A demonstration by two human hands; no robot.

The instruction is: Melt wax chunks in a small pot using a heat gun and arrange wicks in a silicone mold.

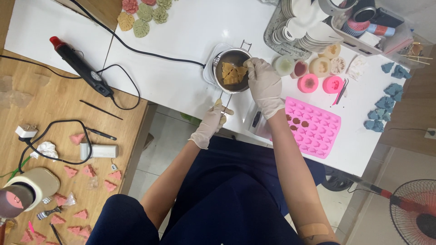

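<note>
A small steel pot [231, 56] with tan wax-like chunks [232, 73] stands on a white round base on the white table [181, 54]. My left hand [210, 123], in a white glove, grips the pot's thin handle at the table's near edge. My right hand [264, 85], also gloved, is closed at the pot's right rim, touching the chunks; what it pinches I cannot make out. A pink silicone mould [313, 127] with small shaped cavities lies just right of my right forearm; a few cavities are filled brown.
Small round pink and cream moulds [309, 83] and a tray of white dishes [304, 27] sit behind the mould. Blue wax pieces [386, 104] lie far right. A black heat gun [81, 66] with its cord lies left. Pink pieces [72, 172] scatter the wooden table. A fan [415, 213] stands lower right.
</note>
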